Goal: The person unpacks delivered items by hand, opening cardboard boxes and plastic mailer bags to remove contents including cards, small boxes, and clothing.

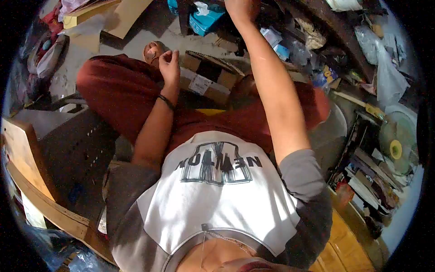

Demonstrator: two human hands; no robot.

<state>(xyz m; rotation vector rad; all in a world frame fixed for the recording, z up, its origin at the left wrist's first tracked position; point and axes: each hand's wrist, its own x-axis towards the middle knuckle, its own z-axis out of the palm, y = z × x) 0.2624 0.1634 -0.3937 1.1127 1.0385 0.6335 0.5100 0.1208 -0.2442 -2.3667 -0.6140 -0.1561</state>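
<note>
Looking down from the head of a seated person, whose white-fronted shirt [217,199] with dark, upside-down lettering fills the lower middle of the frame. Dark red trousers [122,95] cover bent legs spread to both sides. The left hand [169,67], in the upper middle a little left of centre, is curled narrow, thumb and fingers drawn together; whether anything small sits between them cannot be made out. A dark band [166,102] circles that wrist. Just beside the hand, to its left, is what looks like a foot [153,52]. The right arm [276,90] stretches up to the top edge, where the right hand [242,7] is mostly cut off, so its grip cannot be told. Between the two arms, above the lap, lies a cardboard box [208,77] with a white label, close to the left hand. A blue packet [205,22] with white tissue poking out is at the top, left of the right hand. Flattened cardboard [127,18] lies at the upper left, and clear plastic [385,68] hangs at the upper right. At the right edge is a greenish fan [398,145] with a yellow hub. A dark crate [77,140] with small holes is at the left, beside curved wooden pieces [50,199].
</note>
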